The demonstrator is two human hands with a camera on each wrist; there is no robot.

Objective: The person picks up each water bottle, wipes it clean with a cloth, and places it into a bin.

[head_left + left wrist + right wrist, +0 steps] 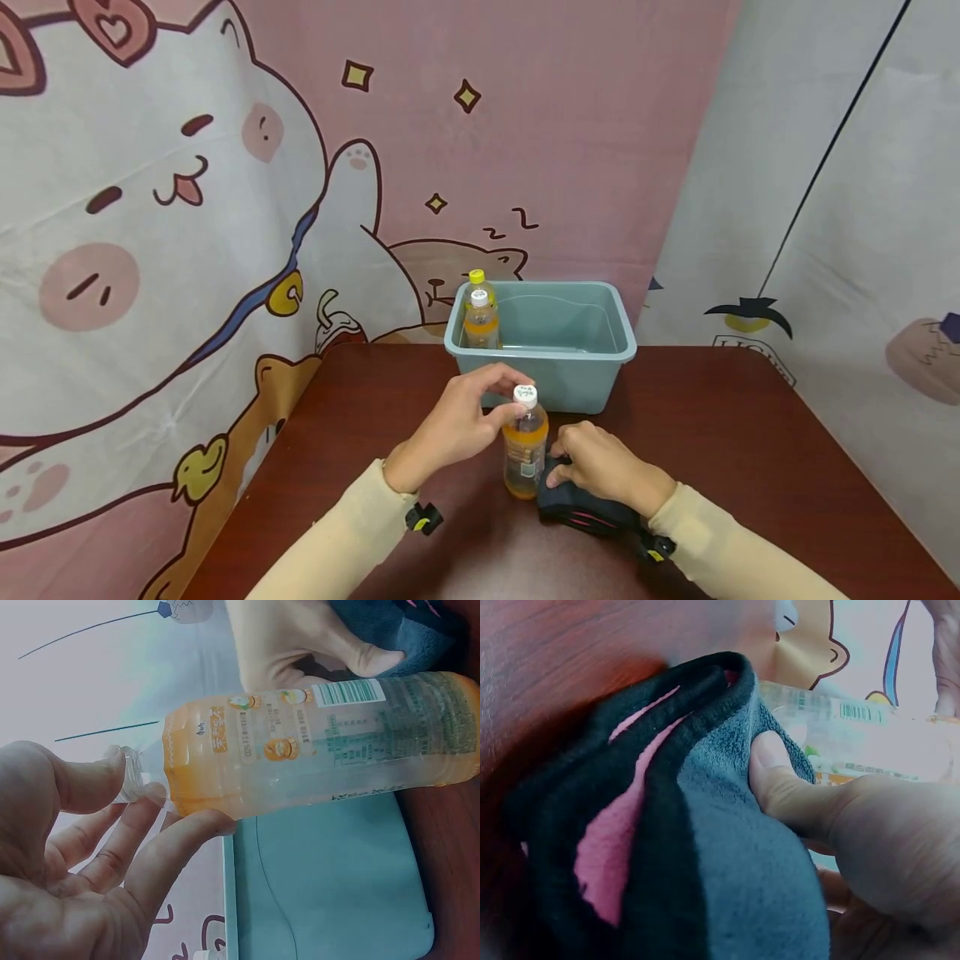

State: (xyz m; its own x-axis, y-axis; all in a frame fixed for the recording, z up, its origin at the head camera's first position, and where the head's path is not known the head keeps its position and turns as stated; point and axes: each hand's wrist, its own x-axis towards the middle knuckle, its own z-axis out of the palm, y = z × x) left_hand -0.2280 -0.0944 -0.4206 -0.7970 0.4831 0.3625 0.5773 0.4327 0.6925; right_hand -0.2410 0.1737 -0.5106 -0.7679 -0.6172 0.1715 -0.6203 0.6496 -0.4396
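Underneath, a glossy dark-red wood table (750,450) is seen, backed by cartoon-print fabric curtains (150,208). Between the hands, a clear plastic bottle (524,454) of orange drink stands upright, white-capped. Its cap and neck are pinched by the left hand (457,425), fingers curled narrow. A folded dark fleece cloth (585,510), pink inside, is gripped by the right hand (600,467) just beside the bottle's base. Beyond both hands, a teal plastic bin (592,367) holds two more bottles (480,317).
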